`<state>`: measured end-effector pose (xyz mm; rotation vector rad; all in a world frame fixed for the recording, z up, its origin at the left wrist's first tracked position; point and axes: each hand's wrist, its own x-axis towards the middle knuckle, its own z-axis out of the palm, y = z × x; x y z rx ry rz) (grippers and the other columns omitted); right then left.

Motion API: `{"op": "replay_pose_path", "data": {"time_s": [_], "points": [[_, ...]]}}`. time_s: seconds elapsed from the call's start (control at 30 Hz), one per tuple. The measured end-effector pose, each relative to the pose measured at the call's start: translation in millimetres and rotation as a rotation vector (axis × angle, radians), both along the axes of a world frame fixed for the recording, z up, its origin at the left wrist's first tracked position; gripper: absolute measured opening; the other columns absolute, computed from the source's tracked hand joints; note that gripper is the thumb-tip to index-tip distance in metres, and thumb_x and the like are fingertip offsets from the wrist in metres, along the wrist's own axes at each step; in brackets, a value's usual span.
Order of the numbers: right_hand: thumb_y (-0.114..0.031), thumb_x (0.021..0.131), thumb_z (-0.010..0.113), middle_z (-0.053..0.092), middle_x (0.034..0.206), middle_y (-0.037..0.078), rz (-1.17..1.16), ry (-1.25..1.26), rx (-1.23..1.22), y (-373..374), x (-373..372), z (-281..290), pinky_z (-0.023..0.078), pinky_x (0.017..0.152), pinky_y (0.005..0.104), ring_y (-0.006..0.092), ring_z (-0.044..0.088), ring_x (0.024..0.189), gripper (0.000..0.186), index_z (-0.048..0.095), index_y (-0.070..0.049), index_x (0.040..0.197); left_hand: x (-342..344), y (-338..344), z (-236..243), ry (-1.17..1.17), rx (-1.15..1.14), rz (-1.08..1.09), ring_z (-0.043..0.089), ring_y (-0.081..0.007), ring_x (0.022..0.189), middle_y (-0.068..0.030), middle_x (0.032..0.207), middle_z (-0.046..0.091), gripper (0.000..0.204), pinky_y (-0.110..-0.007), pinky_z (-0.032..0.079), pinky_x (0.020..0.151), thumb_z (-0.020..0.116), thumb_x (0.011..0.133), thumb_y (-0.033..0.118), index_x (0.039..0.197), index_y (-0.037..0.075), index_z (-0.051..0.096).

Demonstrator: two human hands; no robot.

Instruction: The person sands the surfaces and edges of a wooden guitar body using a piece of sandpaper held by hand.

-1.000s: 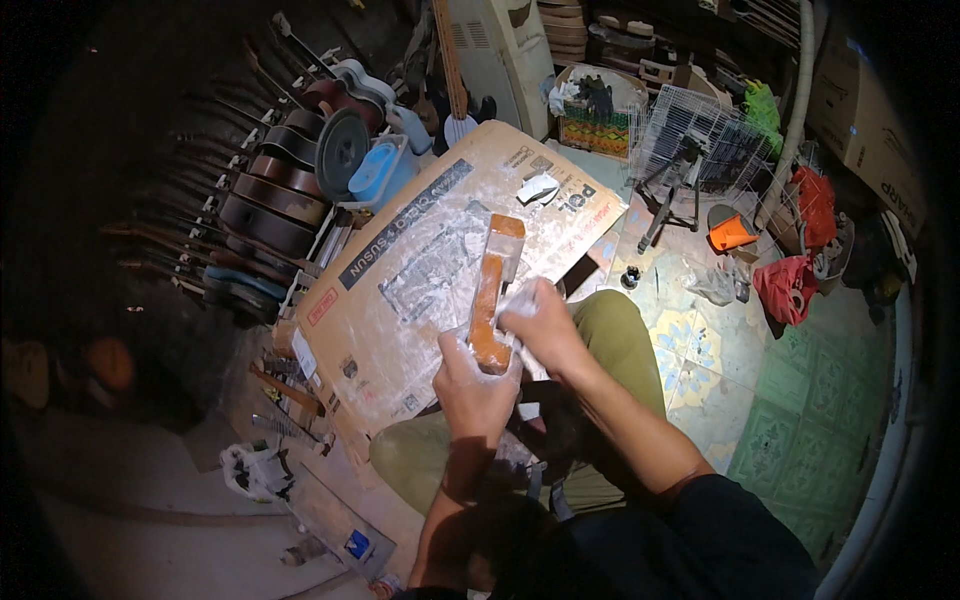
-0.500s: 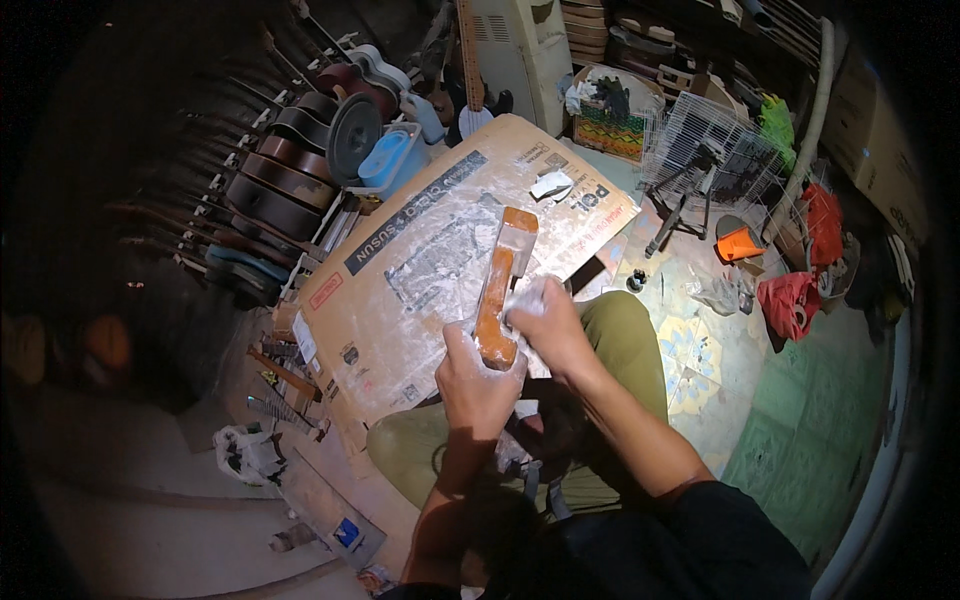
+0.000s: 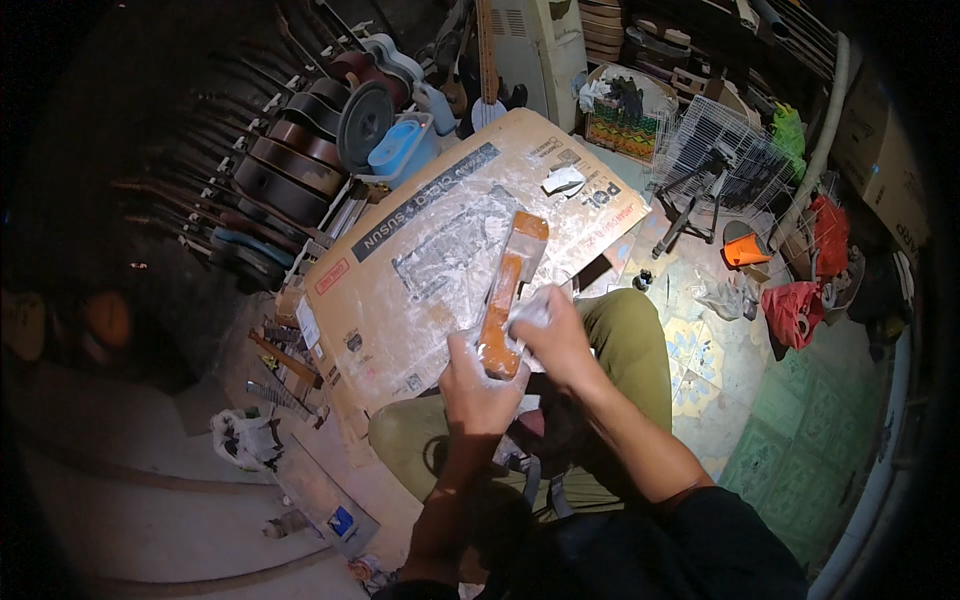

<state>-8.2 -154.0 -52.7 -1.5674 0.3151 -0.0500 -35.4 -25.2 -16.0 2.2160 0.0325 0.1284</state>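
Note:
A long, narrow orange-brown wooden piece (image 3: 505, 285), glossy and dusted with white powder, slants upward over the cardboard, its far end wider and cut square. Around its near end my left hand (image 3: 480, 390) is closed, thumb along the left side. My right hand (image 3: 555, 335) is closed too and presses against the wood's right side near the middle. Between its fingers shows a small whitish sheet (image 3: 536, 304), partly hidden, its material hard to make out. White dust coats the fingers of both hands. Beneath them lies a flattened cardboard box (image 3: 400, 330), streaked with powder.
A crumpled white scrap (image 3: 563, 180) rests on the cardboard's far part. Guitars (image 3: 290, 165) hang in a row at the far left, beside a blue tub (image 3: 395, 148). To the right are a wire cage (image 3: 725, 140), an orange container (image 3: 745, 248) and a red bag (image 3: 795, 310) on tiles.
My right hand has shifted slightly toward me along the wood's side. The wooden piece has tilted a little further right. The whole view has shifted slightly.

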Motion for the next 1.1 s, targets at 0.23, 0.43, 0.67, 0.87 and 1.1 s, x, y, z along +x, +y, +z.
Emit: {"op": "replay_pose_path", "data": {"time_s": [0.23, 0.43, 0.67, 0.87, 1.1], "points": [[-0.004, 0.081, 0.070, 0.062, 0.084, 0.007, -0.034, -0.131, 0.041, 10, 2, -6, 0.051, 0.066, 0.0306, 0.0144, 0.060, 0.073, 0.028, 0.053, 0.000, 0.102, -2, 6, 2, 0.006, -0.087, 0.021, 0.070, -0.0314, 0.083, -0.0193, 0.090, 0.068, 0.058, -0.042, 0.054, 0.076, 0.088, 0.067, 0.015, 0.107, 0.001, 0.048], [-0.011, 0.078, 0.075, 0.062, 0.087, 0.010, -0.116, -0.053, 0.207, -1, 22, 15, 0.051, 0.077, 0.0336, 0.0171, 0.061, 0.083, 0.033, 0.052, -0.001, 0.101, 2, 7, 0, -0.020, -0.038, 0.027, 0.071, -0.0393, 0.083, -0.0211, 0.087, 0.069, 0.054, -0.046, 0.054, 0.074, 0.084, 0.069, 0.014, 0.106, 0.002, 0.047], [-0.009, 0.081, 0.072, 0.060, 0.085, 0.010, -0.094, -0.051, 0.191, 0, 24, 10, 0.051, 0.069, 0.0332, 0.0172, 0.060, 0.077, 0.029, 0.052, -0.001, 0.101, -1, 12, -4, -0.004, -0.079, 0.029, 0.070, -0.0396, 0.083, -0.0198, 0.086, 0.068, 0.055, -0.047, 0.053, 0.075, 0.084, 0.069, 0.015, 0.107, 0.003, 0.046], [-0.008, 0.080, 0.071, 0.060, 0.082, 0.007, -0.038, -0.103, 0.035, 5, 18, -3, 0.048, 0.059, 0.0295, 0.0128, 0.057, 0.068, 0.028, 0.053, -0.001, 0.100, 1, 9, 4, 0.042, -0.142, 0.018, 0.069, -0.0400, 0.080, -0.0213, 0.084, 0.068, 0.054, -0.047, 0.053, 0.073, 0.084, 0.069, 0.016, 0.105, 0.003, 0.046], [-0.007, 0.082, 0.069, 0.060, 0.085, 0.006, -0.014, -0.124, -0.004, 5, 17, -2, 0.050, 0.070, 0.0320, 0.0133, 0.057, 0.078, 0.025, 0.054, -0.002, 0.102, 4, 9, 4, -0.053, -0.041, 0.022, 0.068, -0.0419, 0.077, -0.0210, 0.079, 0.066, 0.054, -0.048, 0.052, 0.071, 0.084, 0.069, 0.017, 0.102, 0.003, 0.043]]}}
